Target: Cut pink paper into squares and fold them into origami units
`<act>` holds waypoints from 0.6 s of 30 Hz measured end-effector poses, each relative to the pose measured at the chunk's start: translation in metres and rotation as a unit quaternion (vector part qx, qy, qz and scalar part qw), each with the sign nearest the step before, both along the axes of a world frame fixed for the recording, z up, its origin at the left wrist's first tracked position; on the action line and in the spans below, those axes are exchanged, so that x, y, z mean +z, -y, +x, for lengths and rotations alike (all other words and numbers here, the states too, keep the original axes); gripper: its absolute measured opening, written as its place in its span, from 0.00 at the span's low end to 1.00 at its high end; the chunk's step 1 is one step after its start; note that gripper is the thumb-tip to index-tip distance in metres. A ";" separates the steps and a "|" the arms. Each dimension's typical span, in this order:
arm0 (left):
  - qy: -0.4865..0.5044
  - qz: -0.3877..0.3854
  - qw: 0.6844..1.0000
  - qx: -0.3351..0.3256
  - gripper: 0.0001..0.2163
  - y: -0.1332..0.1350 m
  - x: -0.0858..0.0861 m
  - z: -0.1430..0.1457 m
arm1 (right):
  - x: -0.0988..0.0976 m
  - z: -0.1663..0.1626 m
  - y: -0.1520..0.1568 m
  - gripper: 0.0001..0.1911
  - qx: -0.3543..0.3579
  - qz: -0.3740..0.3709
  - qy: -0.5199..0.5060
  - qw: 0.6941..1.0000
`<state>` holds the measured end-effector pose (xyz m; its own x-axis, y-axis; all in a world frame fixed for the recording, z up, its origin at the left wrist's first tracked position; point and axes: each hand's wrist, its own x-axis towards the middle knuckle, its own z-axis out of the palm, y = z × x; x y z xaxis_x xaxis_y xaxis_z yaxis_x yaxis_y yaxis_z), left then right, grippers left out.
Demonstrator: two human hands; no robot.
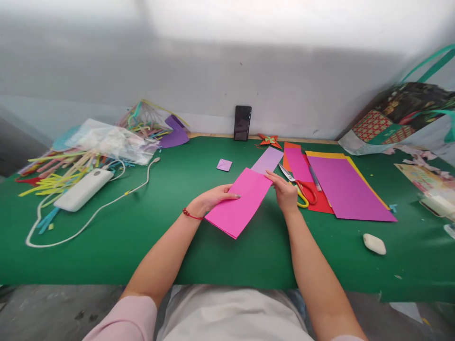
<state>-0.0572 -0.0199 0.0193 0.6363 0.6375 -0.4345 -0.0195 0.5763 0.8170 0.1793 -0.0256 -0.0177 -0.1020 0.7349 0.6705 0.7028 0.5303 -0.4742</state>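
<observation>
A folded sheet of bright pink paper (239, 202) is held up over the green table, tilted toward me. My left hand (217, 196) grips its left edge, thumb on top and the other fingers hidden underneath. At the upper right corner, my right hand (283, 188) pinches the same paper. Just behind it lies a lilac paper strip (269, 160). Scissors (301, 185) with red and yellow handles rest beside my right hand, blades partly open. A small folded lilac square (224, 165) sits farther back on the table.
Purple and yellow sheets (351, 189) lie to the right, with a pen (314, 177) alongside. A phone (242, 123) leans on the wall near an orange paper star (269, 140). Left are a white power bank (84, 189), its cable and paper strips (53, 182). A white case (374, 244) lies right.
</observation>
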 end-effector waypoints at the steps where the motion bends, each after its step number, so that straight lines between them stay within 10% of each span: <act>1: -0.005 0.001 1.000 -0.001 0.17 0.001 0.002 0.000 | 0.000 0.000 0.000 0.17 0.002 -0.002 0.001 1.000; 18: 0.017 -0.013 1.000 0.017 0.09 -0.004 0.001 -0.007 | 0.003 0.000 0.002 0.16 0.039 -0.035 -0.038 0.998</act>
<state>-0.0637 -0.0158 0.0198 0.6293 0.6480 -0.4291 -0.0669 0.5952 0.8008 0.1790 -0.0273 -0.0149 -0.1115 0.7719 0.6259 0.6206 0.5460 -0.5628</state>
